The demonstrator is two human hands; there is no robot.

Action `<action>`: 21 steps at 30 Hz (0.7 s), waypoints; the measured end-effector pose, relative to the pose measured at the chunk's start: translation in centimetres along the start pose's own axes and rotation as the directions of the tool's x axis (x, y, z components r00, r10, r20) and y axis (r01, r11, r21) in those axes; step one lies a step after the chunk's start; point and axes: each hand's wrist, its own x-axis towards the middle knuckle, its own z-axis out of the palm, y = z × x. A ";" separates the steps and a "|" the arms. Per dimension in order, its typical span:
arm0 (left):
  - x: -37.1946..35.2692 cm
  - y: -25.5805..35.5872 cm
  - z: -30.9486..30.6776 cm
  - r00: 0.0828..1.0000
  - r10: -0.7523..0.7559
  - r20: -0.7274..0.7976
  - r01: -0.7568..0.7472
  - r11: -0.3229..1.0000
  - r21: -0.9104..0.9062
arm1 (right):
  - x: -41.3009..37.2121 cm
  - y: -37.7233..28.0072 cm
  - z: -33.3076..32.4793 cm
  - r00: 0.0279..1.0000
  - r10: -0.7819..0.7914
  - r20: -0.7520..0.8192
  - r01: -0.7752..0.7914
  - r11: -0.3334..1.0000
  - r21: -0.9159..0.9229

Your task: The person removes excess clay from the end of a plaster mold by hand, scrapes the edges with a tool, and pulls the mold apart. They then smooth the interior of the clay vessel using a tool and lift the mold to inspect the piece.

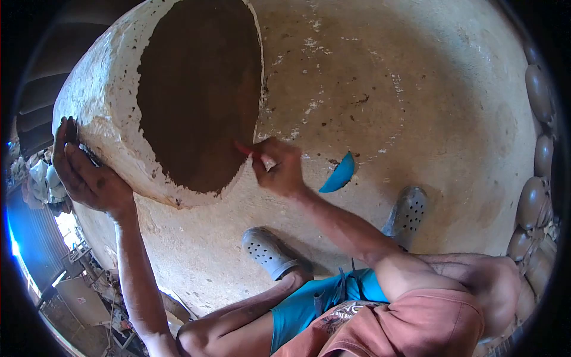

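Rounded brown objects (539,95) along right edge; corrugated sheet (37,229), pale bundles (50,180) at left.

A large white plaster mould (113,113), its rim chipped, stands at the far left of the scene, lined with smooth dark brown clay (199,89). The left hand (95,178) lies spread against its outer left side. The right hand (281,166) pinches a small red tool (242,147) at the near right part of the rim. To the right of that hand, a blue half-round scraper (340,174) lies on the stained floor (464,137). Nearer are two grey clogs (267,253), set apart on the person's feet. Rounded brown pots (533,202) line the right edge.
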 end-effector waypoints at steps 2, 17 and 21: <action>0.0 -0.1 0.3 1.000 -0.017 -0.013 0.016 0.999 -0.035 | 2.5 3.0 0.1 0.990 0.042 -0.132 -0.054 0.995 -0.088; -0.1 -0.4 0.2 1.000 0.020 -0.023 -0.021 0.999 -0.035 | -2.5 -8.6 0.7 0.978 0.191 0.088 -0.192 0.981 0.001; -0.3 0.2 0.5 1.000 0.002 -0.015 -0.003 0.998 -0.064 | -1.6 -11.9 -1.7 0.994 -0.079 0.074 0.059 0.969 0.238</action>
